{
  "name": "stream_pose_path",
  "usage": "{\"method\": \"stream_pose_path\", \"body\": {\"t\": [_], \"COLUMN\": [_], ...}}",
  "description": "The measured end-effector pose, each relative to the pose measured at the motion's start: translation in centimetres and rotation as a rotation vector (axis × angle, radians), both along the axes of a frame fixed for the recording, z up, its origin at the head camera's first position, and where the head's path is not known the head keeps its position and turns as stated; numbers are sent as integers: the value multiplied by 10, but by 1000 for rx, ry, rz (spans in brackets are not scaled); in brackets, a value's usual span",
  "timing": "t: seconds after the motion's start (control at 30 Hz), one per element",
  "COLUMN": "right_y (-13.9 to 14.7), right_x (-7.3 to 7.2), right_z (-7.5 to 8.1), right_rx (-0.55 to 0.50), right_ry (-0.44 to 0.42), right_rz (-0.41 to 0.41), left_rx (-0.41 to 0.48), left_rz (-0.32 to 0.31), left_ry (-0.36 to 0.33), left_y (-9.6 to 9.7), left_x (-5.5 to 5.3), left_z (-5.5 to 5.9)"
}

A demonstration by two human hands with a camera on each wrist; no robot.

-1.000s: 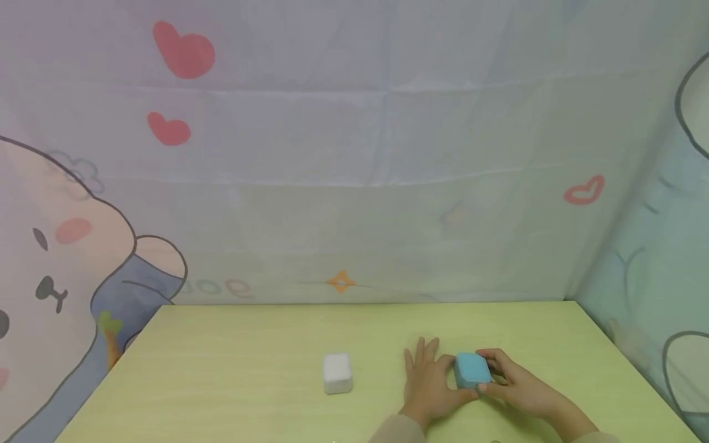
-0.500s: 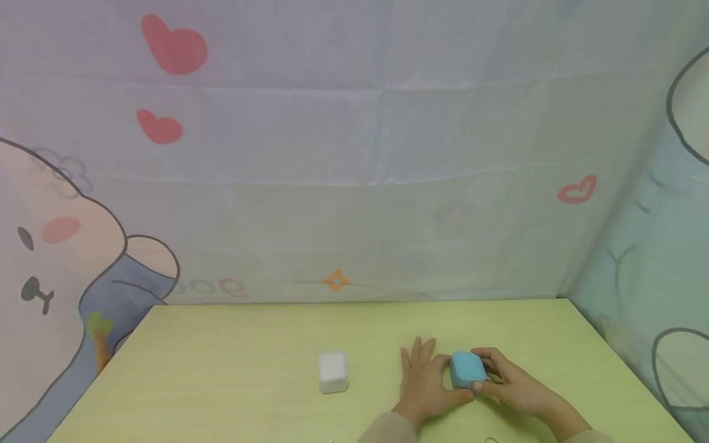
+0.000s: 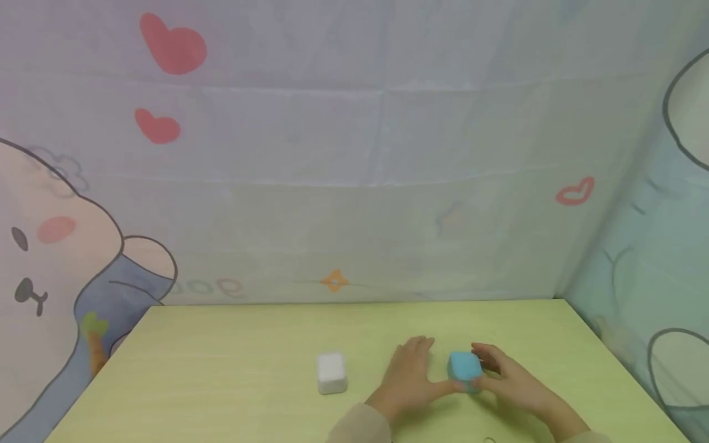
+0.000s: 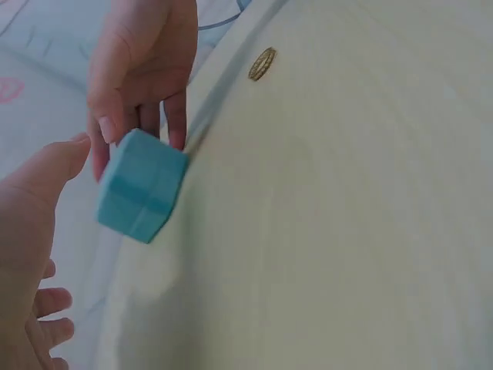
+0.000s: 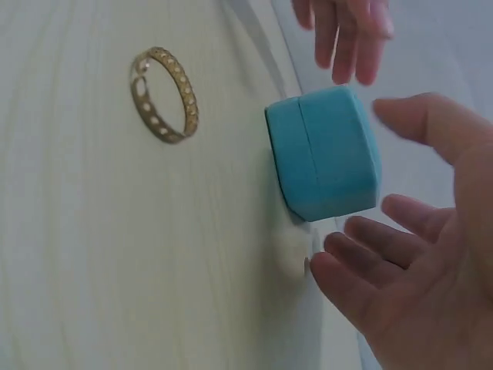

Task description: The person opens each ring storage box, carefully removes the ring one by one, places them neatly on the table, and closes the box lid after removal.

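A small teal ring box [image 3: 464,367] with rounded corners stands on the table between the two hands. Its lid seam shows in the right wrist view, and the lid is down on the box [image 5: 331,154]. My left hand [image 3: 407,378] is at its left, fingers extended and apart from it; the thumb reaches toward its near side. On the other side is my right hand [image 3: 515,384], thumb and fingers spread around the box with a gap showing in the right wrist view. A gold openwork ring [image 5: 186,92] lies on the table nearer the person.
A white box [image 3: 332,372] of similar shape stands left of the hands. The pale yellow-green table [image 3: 238,369] ends at a printed cloth backdrop [image 3: 310,215] behind, with another cloth [image 3: 659,277] along the right side.
My left hand has moved off the teal box to the left, its fingers drawing away. The right hand's fingers have loosened from the box, which stays in place. The head view has shifted slightly.
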State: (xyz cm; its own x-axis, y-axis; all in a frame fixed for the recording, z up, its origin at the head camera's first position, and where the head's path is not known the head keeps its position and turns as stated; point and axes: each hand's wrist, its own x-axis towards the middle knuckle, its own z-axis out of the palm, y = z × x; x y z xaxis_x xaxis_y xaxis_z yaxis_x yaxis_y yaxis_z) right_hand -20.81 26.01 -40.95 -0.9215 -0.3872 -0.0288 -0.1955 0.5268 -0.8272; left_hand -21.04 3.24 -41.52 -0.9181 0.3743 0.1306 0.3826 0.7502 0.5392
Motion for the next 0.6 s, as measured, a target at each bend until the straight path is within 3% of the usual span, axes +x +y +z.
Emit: {"method": "stream_pose_path", "body": {"t": [0.17,0.43,0.6], "right_y": [-1,1,8], "right_x": [4,5,5], "right_z": [5,6,4], "right_rx": [51,187,223], "right_ry": [69,407,432], "right_rz": [-115,-218,-241], "left_rx": [-91,-78,-140], "left_rz": [19,129,212], "left_ry": [76,157,196], "left_y": [-21,-85,-130], "left_x": [4,4,7], "left_z": [21,44,45]}}
